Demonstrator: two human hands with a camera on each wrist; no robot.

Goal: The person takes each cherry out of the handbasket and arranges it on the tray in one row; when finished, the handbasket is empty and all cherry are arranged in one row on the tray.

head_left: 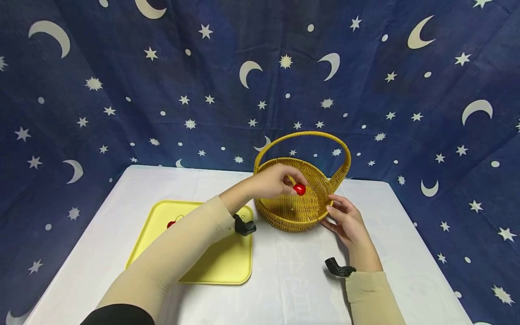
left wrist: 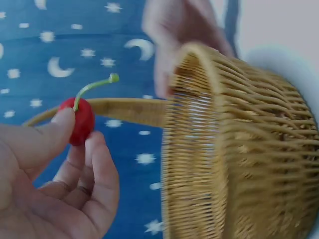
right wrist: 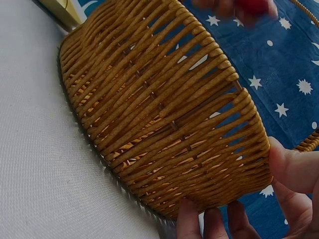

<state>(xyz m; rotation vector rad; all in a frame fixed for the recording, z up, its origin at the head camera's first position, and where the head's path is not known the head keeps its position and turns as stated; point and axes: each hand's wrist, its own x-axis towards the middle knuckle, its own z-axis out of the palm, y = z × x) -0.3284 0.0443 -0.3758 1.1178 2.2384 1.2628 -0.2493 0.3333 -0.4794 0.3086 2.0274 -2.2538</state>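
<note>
A red cherry [head_left: 299, 189] with a green stem is pinched between the thumb and fingers of my left hand [head_left: 273, 181], above the opening of a woven wicker basket [head_left: 290, 225]. In the left wrist view the stem of the cherry [left wrist: 83, 122] points up and to the right. My right hand [head_left: 347, 222] grips the right side of the basket rim. Seen from the right wrist, its thumb lies at the rim and its other fingers reach under the woven side of the basket [right wrist: 164, 114]. The basket's tall handle [head_left: 302, 133] arches up behind the left hand.
On the left of the white-covered table [head_left: 284, 289] lies a yellow tray [head_left: 227, 275], partly hidden under the left forearm. A red cherry [head_left: 171, 224] with its stem shows on the tray. A dark blue cloth [head_left: 227, 54] with moons and stars hangs behind.
</note>
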